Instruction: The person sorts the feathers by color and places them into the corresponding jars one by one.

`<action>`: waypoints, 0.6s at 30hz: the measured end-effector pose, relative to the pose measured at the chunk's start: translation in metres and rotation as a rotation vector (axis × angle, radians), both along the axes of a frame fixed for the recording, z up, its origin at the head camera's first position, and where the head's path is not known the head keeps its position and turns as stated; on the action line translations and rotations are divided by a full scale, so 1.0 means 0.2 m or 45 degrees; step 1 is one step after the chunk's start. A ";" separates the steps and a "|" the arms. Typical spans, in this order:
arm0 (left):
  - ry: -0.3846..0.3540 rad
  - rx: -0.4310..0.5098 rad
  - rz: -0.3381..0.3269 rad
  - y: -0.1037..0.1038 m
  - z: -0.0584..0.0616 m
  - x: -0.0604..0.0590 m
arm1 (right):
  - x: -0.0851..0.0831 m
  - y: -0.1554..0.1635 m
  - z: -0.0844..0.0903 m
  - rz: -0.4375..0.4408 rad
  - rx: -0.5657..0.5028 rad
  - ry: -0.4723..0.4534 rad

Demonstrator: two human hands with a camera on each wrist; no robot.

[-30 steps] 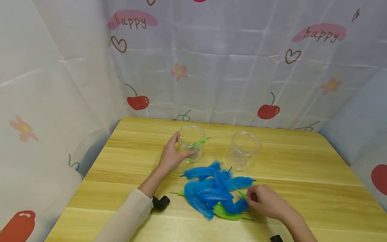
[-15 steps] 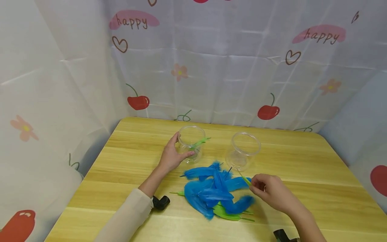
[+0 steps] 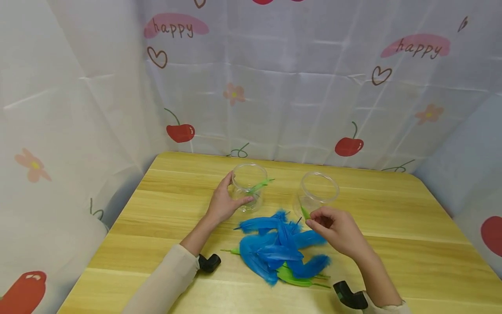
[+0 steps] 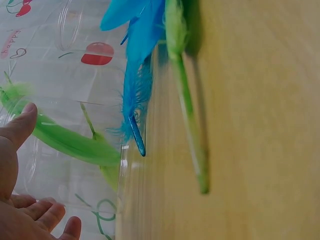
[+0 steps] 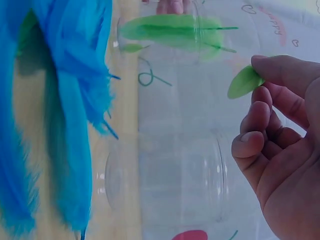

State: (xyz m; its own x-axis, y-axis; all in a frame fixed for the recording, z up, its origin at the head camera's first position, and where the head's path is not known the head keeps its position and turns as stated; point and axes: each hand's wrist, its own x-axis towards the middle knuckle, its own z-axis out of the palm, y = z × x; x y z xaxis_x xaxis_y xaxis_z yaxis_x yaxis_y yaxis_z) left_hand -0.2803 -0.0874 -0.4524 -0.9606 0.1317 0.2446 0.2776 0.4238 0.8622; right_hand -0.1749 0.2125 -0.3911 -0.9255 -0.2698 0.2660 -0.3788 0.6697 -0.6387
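My left hand (image 3: 223, 203) holds the left clear plastic jar (image 3: 244, 181), thumb across its front and fingers round the far side. Green feathers (image 5: 165, 29) stand in that jar, one reaching over its rim. Between thumb and forefinger, my right hand (image 3: 339, 229) pinches a green feather (image 5: 244, 84) just in front of the second clear jar (image 3: 319, 192), which stands upright. Nearer me lies a loose pile of blue feathers (image 3: 280, 253) on the table. Green feathers (image 3: 292, 278) stick out from under the pile, their quills pointing outward.
The wooden table (image 3: 412, 244) ends at a white printed curtain (image 3: 282, 87) behind the jars. A black wrist mount (image 3: 209, 263) sits at the left cuff, and another black mount (image 3: 349, 295) hangs by the right wrist.
My right hand has lifted the green feather from the pile's right side and carried it forward and left to the right jar. The left hand stays on its jar.
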 end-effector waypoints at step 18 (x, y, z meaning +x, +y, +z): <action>-0.006 0.004 -0.009 0.00 0.00 -0.01 | -0.16 -0.14 0.04 -0.054 -0.176 0.003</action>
